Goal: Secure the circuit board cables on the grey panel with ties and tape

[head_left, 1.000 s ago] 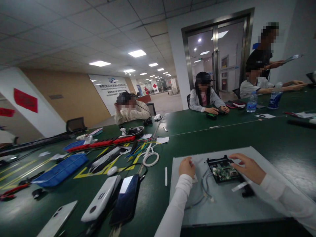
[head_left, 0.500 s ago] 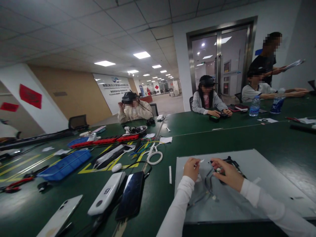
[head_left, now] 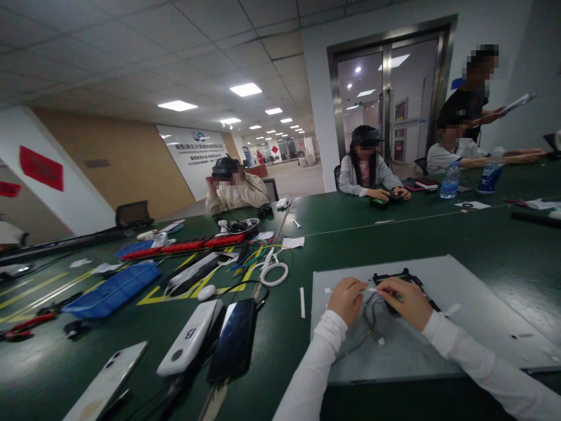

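My left hand (head_left: 349, 299) is closed, thumb and fingertips pinching a small white strip (head_left: 371, 289) that looks like tape. Against the strip's other side, my right hand (head_left: 407, 302) is pinched too, where a bundle of thin grey cables (head_left: 370, 313) rises to its fingertips. The fingers partly hide the cable ends and a small green part by the right palm. Below both hands lies a large grey flat panel (head_left: 421, 356). A black frame-like part (head_left: 397, 275) sits on the panel behind the right hand. The cables trail down to a small white connector (head_left: 381, 340).
Left of the panel lie a white strip (head_left: 302, 302), a dark phone (head_left: 232, 339), a white power bank (head_left: 190, 337) and a white phone (head_left: 107, 380). Farther off are a blue tray (head_left: 114, 290), a white cable coil (head_left: 274, 274) and red power strips (head_left: 184, 245). Several people are across the table.
My left hand has moved right with the white strip, so both hands' fingertips now meet. The view has shifted slightly.
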{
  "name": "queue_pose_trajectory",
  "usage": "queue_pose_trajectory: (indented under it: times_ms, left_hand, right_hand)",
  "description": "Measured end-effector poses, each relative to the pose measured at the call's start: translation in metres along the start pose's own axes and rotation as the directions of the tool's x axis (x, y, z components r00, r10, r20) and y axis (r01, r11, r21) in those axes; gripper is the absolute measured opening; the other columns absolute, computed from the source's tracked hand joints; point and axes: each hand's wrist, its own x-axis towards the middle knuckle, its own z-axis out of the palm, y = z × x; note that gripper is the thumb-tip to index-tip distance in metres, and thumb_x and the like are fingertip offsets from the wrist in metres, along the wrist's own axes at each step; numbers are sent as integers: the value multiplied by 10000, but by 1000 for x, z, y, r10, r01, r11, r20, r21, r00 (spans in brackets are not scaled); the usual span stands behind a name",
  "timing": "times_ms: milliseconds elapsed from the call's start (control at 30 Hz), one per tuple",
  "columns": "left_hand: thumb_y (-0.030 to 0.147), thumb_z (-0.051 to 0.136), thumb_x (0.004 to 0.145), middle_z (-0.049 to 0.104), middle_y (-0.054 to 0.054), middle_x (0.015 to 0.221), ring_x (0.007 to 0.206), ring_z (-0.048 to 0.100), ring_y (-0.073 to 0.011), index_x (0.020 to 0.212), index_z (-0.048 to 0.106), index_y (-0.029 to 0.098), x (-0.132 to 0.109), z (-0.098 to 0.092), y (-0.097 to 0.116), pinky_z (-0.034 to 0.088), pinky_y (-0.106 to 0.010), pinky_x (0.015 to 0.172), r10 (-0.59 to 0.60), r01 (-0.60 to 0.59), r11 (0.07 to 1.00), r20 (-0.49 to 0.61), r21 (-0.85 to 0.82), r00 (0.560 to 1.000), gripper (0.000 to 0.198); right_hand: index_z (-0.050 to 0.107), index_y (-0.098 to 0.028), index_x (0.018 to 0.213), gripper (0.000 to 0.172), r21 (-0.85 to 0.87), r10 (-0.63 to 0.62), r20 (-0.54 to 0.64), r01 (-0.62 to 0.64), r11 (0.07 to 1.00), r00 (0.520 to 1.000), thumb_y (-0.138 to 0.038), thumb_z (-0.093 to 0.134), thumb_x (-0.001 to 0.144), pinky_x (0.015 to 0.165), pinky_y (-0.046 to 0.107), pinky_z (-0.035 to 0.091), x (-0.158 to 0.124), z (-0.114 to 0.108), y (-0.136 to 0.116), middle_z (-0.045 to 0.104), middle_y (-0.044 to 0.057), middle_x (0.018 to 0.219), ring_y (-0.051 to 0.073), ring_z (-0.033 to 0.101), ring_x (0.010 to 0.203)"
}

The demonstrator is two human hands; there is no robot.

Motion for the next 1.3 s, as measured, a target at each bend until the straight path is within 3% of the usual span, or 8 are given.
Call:
queue_pose_trajectory:
  times_ms: [433, 567, 767, 1000, 1300]
  left_hand:
    - [85, 449, 755, 548, -35, 922, 895, 492, -154, 926, 574, 186, -3, 6, -12, 390, -284, 817, -227, 227, 974, -10, -19, 974, 235]
    - [67, 448, 716, 549, -33, 908, 892, 490, -155, 894, 578, 181, -4, 5, -9, 385, -278, 810, -215, 215, 976, 7, -26, 977, 248]
    - [176, 589, 637, 556, -27, 925, 944, 464, -201, 892, 585, 206, -3, 5, -3, 360, -303, 815, -147, 145, 989, 125, 21, 981, 257]
    - [158, 495, 744, 555, -38, 894, 897, 475, -179, 842, 587, 196, -2, 6, -6, 363, -281, 779, -203, 195, 976, 77, 97, 976, 140]
    - [134, 474, 758, 545, -34, 878, 856, 471, -168, 827, 585, 197, -2, 5, -6, 365, -269, 739, -125, 110, 980, 82, 166, 989, 145]
  right_hand:
    - [565, -201, 822, 157, -212, -78, 101, 98, 972, 992, -221, 409, 830, 726, 304, 389, -17, 1, 5, 573, 26, 829, 165, 517, 788]
    - [565, -200, 825, 167, -273, -120, 106, 145, 951, 987, -213, 399, 833, 734, 314, 368, -16, 1, 5, 572, 33, 825, 171, 509, 784]
    - [566, -201, 820, 153, -279, -111, 123, 142, 950, 986, -184, 414, 823, 725, 307, 345, -18, 0, 4, 565, 22, 808, 161, 501, 769]
    - [564, -193, 816, 150, -256, -143, 109, 167, 952, 984, -173, 416, 818, 726, 301, 342, -17, -1, 3, 562, 26, 801, 157, 500, 770]
    - [557, -198, 809, 133, -284, -136, 185, 186, 941, 973, -176, 426, 809, 728, 301, 327, -17, -3, 3, 557, 15, 795, 151, 491, 760]
